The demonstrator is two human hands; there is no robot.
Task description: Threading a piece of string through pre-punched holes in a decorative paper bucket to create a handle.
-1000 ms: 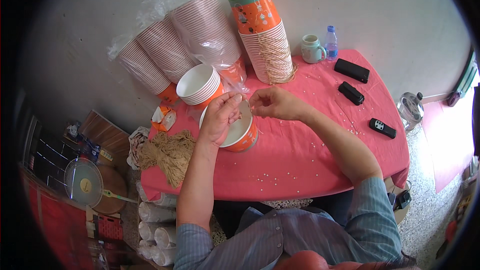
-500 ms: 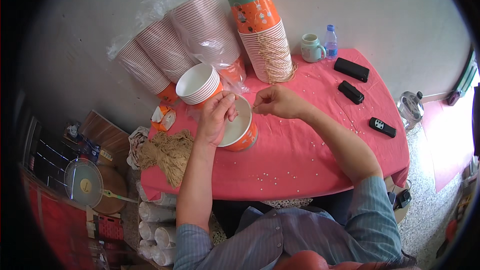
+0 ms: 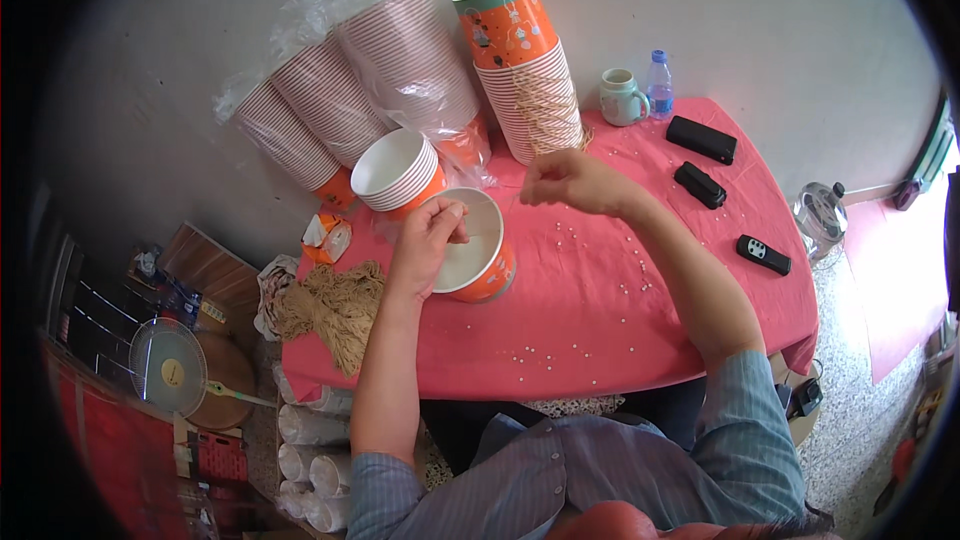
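A white-lined paper tub (image 3: 492, 280) with an orange printed outside stands near the middle of the red-covered table. At its left rim is my left hand (image 3: 428, 242), fingers closed in a pinch; whatever they hold is too small to make out. My right hand (image 3: 578, 183) is raised beyond the tub's right side. Its fingertips are pressed together too, and what is between them cannot be made out. A bundle of tan string (image 3: 335, 308) lies left of my left forearm. More thin cords (image 3: 548, 105) hang down the side of a tall tub stack (image 3: 505, 105).
Plastic-wrapped tub stacks (image 3: 330, 100) and a short tub stack (image 3: 425, 198) stand at the back left. A mug (image 3: 622, 100), a bottle (image 3: 659, 85), two black cases (image 3: 702, 138) and a remote (image 3: 763, 254) are to the right. Small white beads (image 3: 548, 352) are scattered about.
My right hand has moved up and to the right, away from my left hand and the tub. My left hand has shifted slightly left and down, still closed.
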